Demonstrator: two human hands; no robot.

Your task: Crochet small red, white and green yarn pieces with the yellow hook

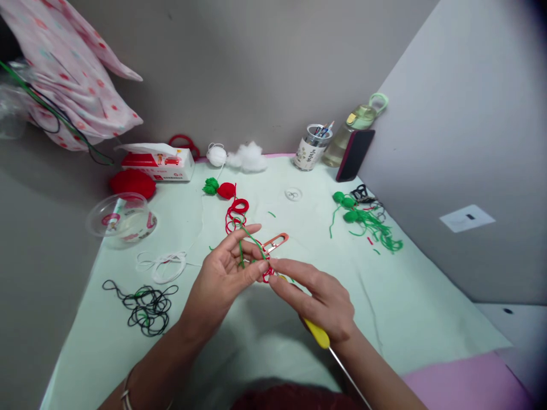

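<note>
Plain grey walls (239, 74) enclose your worktop (410, 313), which is spread with a pale green cover. Near its middle, your left hand (226, 273) has its thumb and fingertips pinched together on the green yarn (255, 241), a strand of which runs up over your raised finger. Your right hand (327, 304) is closed around the yellow-handled hook (317, 333), its thin metal shaft showing below your palm. The small red yarn piece (268, 275) sits at your fingertips, between both hands; just how the hook meets it is too small to tell.

Just beyond your fingers lie orange-handled snips (277, 241), and past them looped red yarn (241, 206) near a red ball (227, 191) and a green bundle (211, 186). To your left is a tangle of black cord (149, 310), with a clear plastic tub (132, 225) farther back. On your right are green yarn balls (351, 216) with loose strands; behind them a dark phone (355, 155) leans against a bottle (342, 142), beside a pen holder (310, 151).
</note>
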